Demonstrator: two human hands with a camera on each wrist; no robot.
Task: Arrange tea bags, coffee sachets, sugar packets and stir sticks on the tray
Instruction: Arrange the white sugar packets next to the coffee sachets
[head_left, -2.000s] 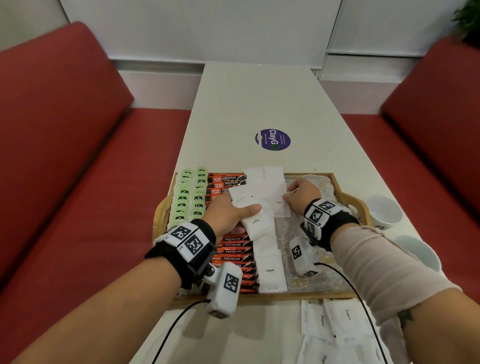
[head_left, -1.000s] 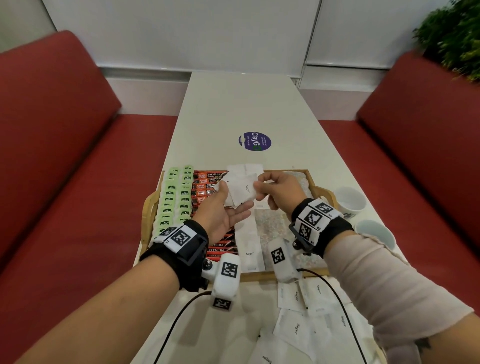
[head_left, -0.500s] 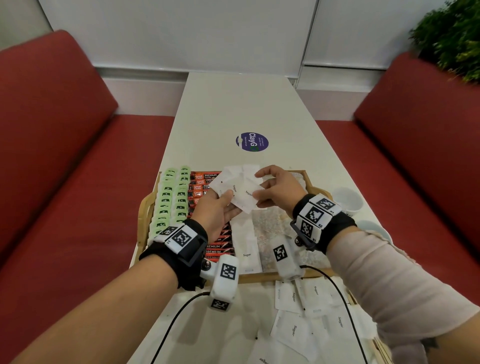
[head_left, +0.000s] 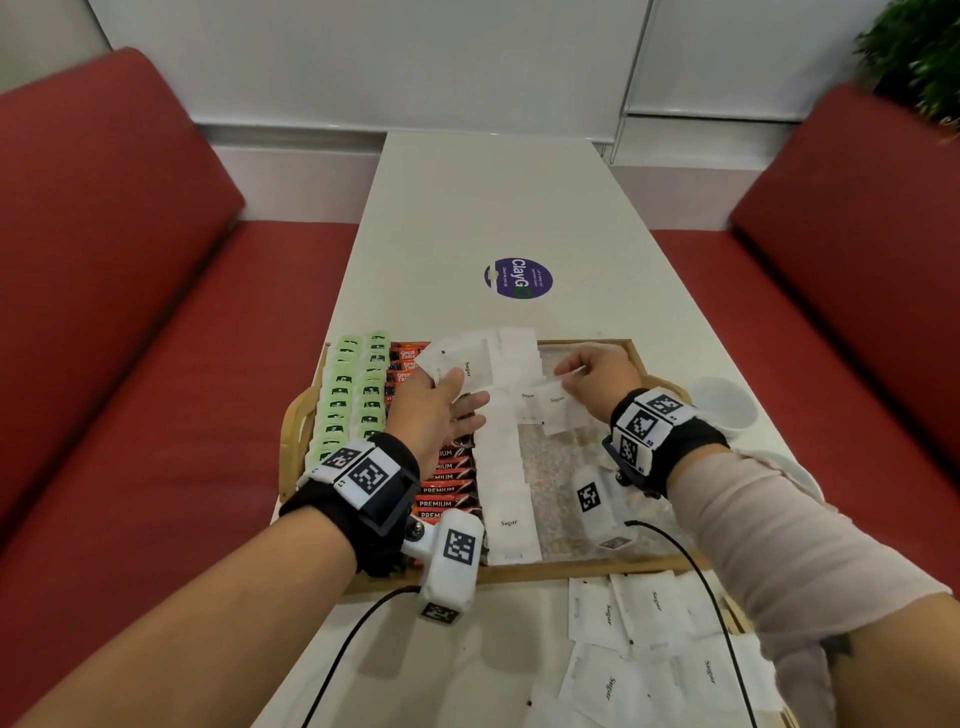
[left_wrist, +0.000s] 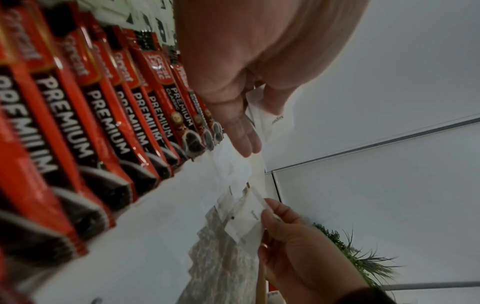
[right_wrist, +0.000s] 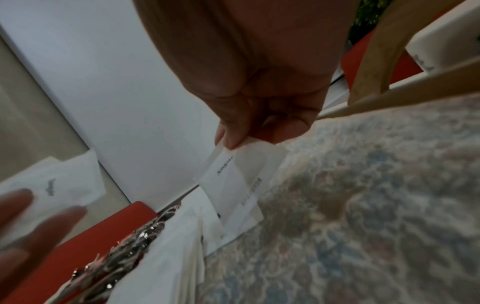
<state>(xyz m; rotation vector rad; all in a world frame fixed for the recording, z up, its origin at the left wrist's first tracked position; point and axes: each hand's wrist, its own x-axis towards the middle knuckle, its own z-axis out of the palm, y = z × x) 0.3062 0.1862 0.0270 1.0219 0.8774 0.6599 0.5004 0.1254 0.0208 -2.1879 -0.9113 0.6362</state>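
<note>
A wooden tray (head_left: 582, 569) holds green tea bags (head_left: 353, 395) in two columns, red coffee sachets (head_left: 447, 488) and a column of white sugar packets (head_left: 506, 499). My left hand (head_left: 441, 400) is raised over the sachets and holds a fanned bunch of sugar packets (head_left: 467, 361) under its thumb. To the right, my right hand (head_left: 597, 379) pinches a single sugar packet (head_left: 558, 402) low over the tray, next to the top of the white column. The right wrist view shows this packet (right_wrist: 228, 185) pinched at its top edge over the tray's patterned floor (right_wrist: 376, 205). No stir sticks are in view.
Loose sugar packets (head_left: 639, 639) lie on the white table in front of the tray. Two white cups (head_left: 722, 405) stand right of it. A purple sticker (head_left: 518, 278) lies further back. Red benches flank the table, and a plant (head_left: 919, 52) is at the far right.
My right hand has drawn one sugar packet from the bunch in my left hand and carried it right and down toward the tray floor. My left hand stays raised with the rest.
</note>
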